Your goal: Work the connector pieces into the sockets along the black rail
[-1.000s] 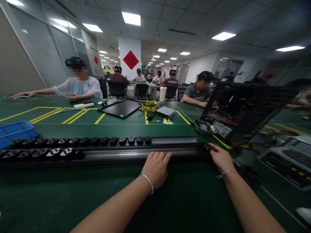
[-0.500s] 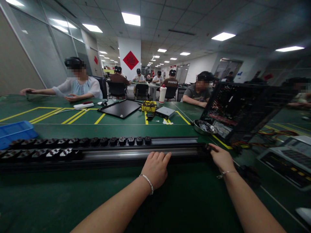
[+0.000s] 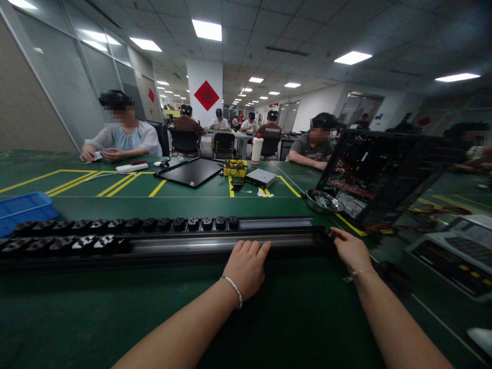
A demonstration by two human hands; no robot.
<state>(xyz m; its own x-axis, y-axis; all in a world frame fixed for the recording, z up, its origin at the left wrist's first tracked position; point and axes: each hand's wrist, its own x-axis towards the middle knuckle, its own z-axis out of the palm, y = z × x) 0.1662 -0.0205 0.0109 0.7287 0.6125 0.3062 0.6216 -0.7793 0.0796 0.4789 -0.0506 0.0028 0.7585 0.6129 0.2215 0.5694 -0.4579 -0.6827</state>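
Observation:
Two long black track rails lie side by side on the green table. The near rail (image 3: 192,245) shows a bare metallic channel along its right part, and black socket modules (image 3: 57,245) fill its left part. My left hand (image 3: 248,266) grips the near rail, its fingers curled over the front edge. At that rail's right end, my right hand (image 3: 350,249) has thumb and fingers closed on the dark end; the exact contact is hard to see. Behind it, the far rail (image 3: 277,223) carries a row of socket modules (image 3: 179,223) too.
A blue tray (image 3: 26,207) sits at the left. An open computer case (image 3: 392,169) and a metal bowl of small parts (image 3: 323,201) stand behind my right hand. Farther back are a flat black panel (image 3: 190,172), a yellow basket (image 3: 235,169) and a grey drive (image 3: 261,178). Co-workers sit opposite.
My hands and the rails have stayed almost still. The co-worker at the far left has drawn an outstretched hand inward, and both that person's hands are now close together near a small pale item.

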